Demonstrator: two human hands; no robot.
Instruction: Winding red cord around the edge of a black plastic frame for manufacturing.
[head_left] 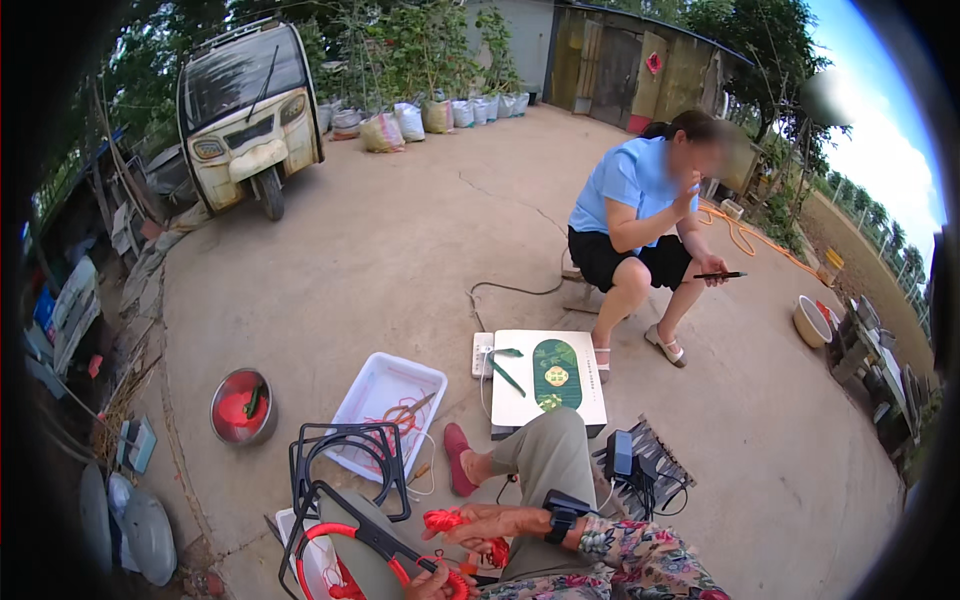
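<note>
At the lower edge, my left hand (pixel 430 583) is closed on a black frame (pixel 374 537) whose curved parts are wound with red cord. My right hand (pixel 490 525), just above and to the right, grips a bundle of red cord (pixel 440 520); some of the bundle shows below the fingers too. The frame rests over my lap. A second black frame (pixel 400 485) with ring shapes leans against the white plastic tray (pixel 345 412). In that tray lie scissors (pixel 405 410) and loose red strands. More red cord (pixel 347 590) shows beneath the wound frame.
A steel bowl (pixel 268 430) stands left. Ahead are a white box (pixel 510 410) with green items on it and a power strip (pixel 482 352). At right lie a blue-black device (pixel 620 455) and cables. A seated person (pixel 625 185) holds a phone (pixel 722 275). A three-wheeled vehicle (pixel 250 150) stands behind.
</note>
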